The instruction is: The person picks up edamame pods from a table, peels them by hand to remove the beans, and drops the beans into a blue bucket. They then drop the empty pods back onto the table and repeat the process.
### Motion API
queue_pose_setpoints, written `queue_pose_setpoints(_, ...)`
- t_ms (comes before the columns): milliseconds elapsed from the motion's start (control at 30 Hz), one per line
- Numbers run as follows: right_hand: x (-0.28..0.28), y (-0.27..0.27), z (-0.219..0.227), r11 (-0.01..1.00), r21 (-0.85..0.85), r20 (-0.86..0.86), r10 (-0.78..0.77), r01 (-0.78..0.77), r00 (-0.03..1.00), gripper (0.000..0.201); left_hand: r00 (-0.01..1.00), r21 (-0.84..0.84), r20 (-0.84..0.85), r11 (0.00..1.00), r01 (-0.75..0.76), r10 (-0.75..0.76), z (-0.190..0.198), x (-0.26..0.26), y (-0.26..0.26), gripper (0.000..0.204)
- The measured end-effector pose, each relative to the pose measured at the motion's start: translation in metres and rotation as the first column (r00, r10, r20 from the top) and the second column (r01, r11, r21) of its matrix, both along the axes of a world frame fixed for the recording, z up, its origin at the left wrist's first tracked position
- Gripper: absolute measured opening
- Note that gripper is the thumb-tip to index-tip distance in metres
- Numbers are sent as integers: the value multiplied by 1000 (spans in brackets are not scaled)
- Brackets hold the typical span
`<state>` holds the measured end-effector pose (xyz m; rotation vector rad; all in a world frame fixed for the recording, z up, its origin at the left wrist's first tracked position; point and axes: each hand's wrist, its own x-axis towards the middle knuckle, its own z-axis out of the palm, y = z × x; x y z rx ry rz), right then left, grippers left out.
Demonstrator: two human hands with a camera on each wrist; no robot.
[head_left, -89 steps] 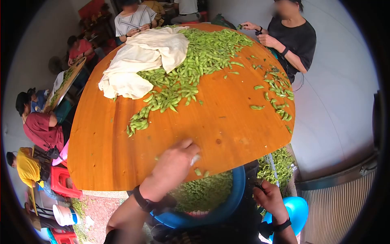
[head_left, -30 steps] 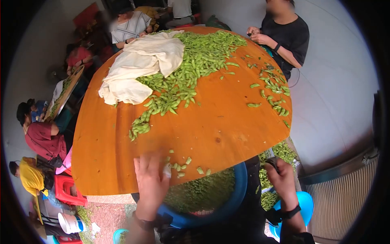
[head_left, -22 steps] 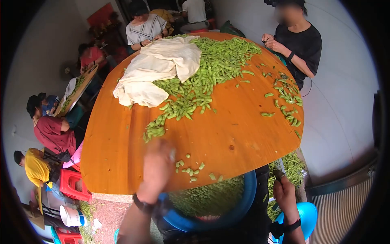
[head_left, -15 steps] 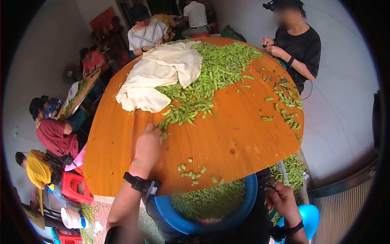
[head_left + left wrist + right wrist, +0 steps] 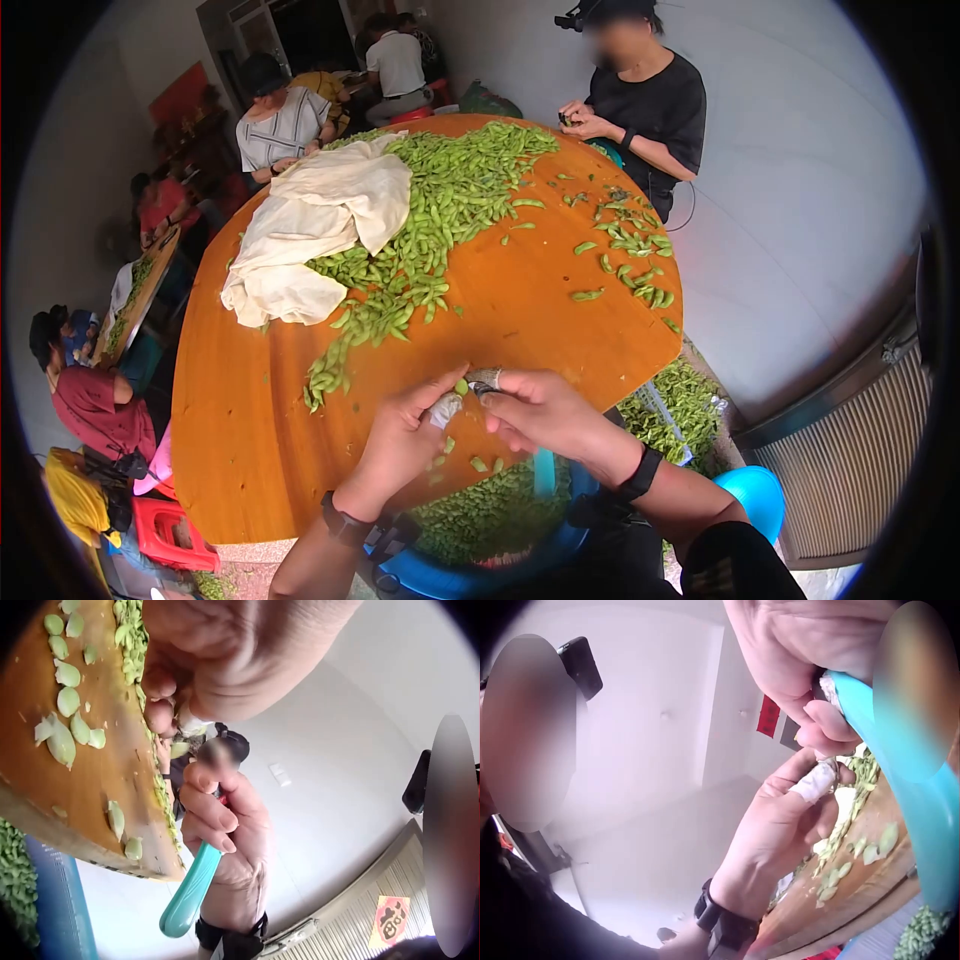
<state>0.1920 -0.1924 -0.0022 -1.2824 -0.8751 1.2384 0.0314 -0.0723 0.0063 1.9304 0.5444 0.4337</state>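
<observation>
- Since the earlier frame, the left hand [image 5: 400, 430] has come back from the pods, and the right hand [image 5: 552, 412] has risen from beside the table [image 5: 520, 335] to meet it.
- The left hand's fingers are closed in a pinch on a pod [image 5: 461, 386]; its thumb is wrapped in white.
- The right hand's fingers curl round a tool [image 5: 193, 889] with a turquoise handle; its working end is too small to make out.
- The pod lies between the two hands, over the near part of the table.
- The step in hand looks like opening or trimming that pod; the next move seems to call for a steady pinch on the left and a small, controlled stroke on the right.
- From the hands, the pile [image 5: 465, 185] lies at 12 o'clock, the cloth [image 5: 320, 225] at 11, loose pods [image 5: 632, 240] between 1 and 2, the tub [image 5: 440, 582] at 6, and the basin [image 5: 755, 500] at 4.
- Counted: one pinched pod, one tool, one cloth, one tub, one basin. The pile, the loose pods and the beans [image 5: 480, 515] in the tub are too many to count.
</observation>
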Motion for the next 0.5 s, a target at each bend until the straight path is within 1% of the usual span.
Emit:
queue_pose_setpoints(133,2,1,1,1000,-9,33,1,0,999,13,998,39,46,998,41,-43,-15,6,7,55)
queue_pose_setpoints(167,2,1,0,1000,-16,40,-2,3,999,13,995,181,72,982,59,-73,-19,9,10,55)
queue_pose_setpoints(200,2,1,-1,1000,-22,46,-4,5,999,13,990,321,94,945,69,-105,-21,10,12,55)
queue_pose_setpoints(233,2,2,-1,1000,-23,50,-8,9,999,13,989,320,98,945,71,-108,-22,11,13,55)
queue_pose_setpoints(300,0,4,-1,998,-38,-23,-42,41,999,13,994,407,53,911,69,-99,-23,11,14,54)
queue_pose_setpoints(333,-1,5,-3,998,-40,-20,-47,46,999,13,993,405,56,912,72,-104,-26,12,15,54)
queue_pose_setpoints(400,-3,9,-6,995,-43,-117,-97,93,988,13,990,434,90,899,62,-112,-33,13,17,54)
queue_pose_setpoints(433,-3,12,-7,994,-46,-114,-101,97,988,13,989,431,93,900,65,-116,-34,14,18,54)
queue_pose_setpoints(500,-5,16,-8,989,-86,-240,-137,120,961,12,988,410,109,911,54,-108,-37,14,19,52)
